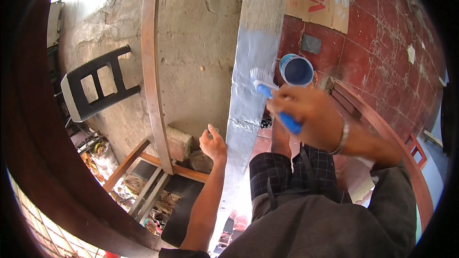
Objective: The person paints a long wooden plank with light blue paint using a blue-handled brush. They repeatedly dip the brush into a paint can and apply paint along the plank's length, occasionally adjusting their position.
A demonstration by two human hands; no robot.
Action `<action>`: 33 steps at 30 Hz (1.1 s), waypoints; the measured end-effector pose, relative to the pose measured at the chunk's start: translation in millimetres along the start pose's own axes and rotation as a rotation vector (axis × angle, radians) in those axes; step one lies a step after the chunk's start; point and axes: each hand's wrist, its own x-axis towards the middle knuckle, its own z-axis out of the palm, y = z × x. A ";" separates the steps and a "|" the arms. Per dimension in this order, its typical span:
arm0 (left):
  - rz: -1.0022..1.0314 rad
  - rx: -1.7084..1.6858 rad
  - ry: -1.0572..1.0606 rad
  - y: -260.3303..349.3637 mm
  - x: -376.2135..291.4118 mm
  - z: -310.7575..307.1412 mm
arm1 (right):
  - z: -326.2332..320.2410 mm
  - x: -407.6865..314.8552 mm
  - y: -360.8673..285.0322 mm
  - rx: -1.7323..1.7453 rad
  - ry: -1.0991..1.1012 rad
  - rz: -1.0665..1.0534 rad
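Observation:
My right hand grips the blue handle of a paintbrush. Its pale bristles touch the top of a low, narrow wall. Wet-looking grey-blue paint covers the near part of that ledge, while its far end is bare, dull concrete. A crack crosses the painted surface. Just right of the wall stands a plastic bucket with dark greyish paint inside. My left hand is at the wall's left edge, fingers loosely bent and apart, nothing visible in it; my forearm lies along that edge.
A flattened cardboard box lies on the red tiled floor, near a small grey square. Left of the wall are a wooden rail, a black step-like plastic piece and a concrete block. A reddish curved rail runs along my right.

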 end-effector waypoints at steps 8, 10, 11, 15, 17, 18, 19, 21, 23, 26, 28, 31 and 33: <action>-0.005 -0.004 0.036 -2.6 -1.5 -3.3 | -58.3 85.9 9.8 -0.256 0.361 -0.144; -0.005 -0.010 0.009 -0.4 -1.2 -1.4 | -52.5 99.4 28.5 -0.596 0.301 -0.308; -0.005 -0.006 -0.004 4.5 -2.4 -0.5 | -50.5 104.7 37.9 -0.642 0.274 -0.313; 0.024 -0.002 0.116 7.2 -4.4 2.6 | -44.5 121.6 46.5 -0.175 0.279 0.046; 0.027 0.013 0.100 6.7 -5.9 1.0 | -41.6 129.7 48.2 -0.056 0.153 0.181; 0.027 0.018 0.097 8.5 -6.2 -1.0 | -43.5 136.8 52.7 -0.091 0.145 0.141; 0.013 0.018 0.076 9.1 -6.3 -3.2 | -48.8 142.8 55.6 -0.098 0.128 0.118; -0.014 0.018 0.034 8.7 -5.1 -8.1 | -58.8 149.8 53.3 -0.104 0.096 0.083; 0.024 0.021 0.097 7.4 -4.4 -4.6 | -57.8 157.0 60.8 -0.167 0.074 0.060; 0.042 0.023 0.147 14.3 -6.8 -2.6 | -58.5 161.4 68.8 -0.225 0.063 0.047; 0.024 0.014 0.173 12.5 -7.1 -4.8 | -69.7 160.5 56.8 -0.162 0.061 0.019; 0.091 -0.008 0.178 23.2 -8.6 -3.7 | -69.4 156.0 77.5 -0.290 0.108 0.001; 0.102 0.001 0.255 10.4 -4.8 0.8 | -69.1 157.1 82.3 -0.226 0.038 0.023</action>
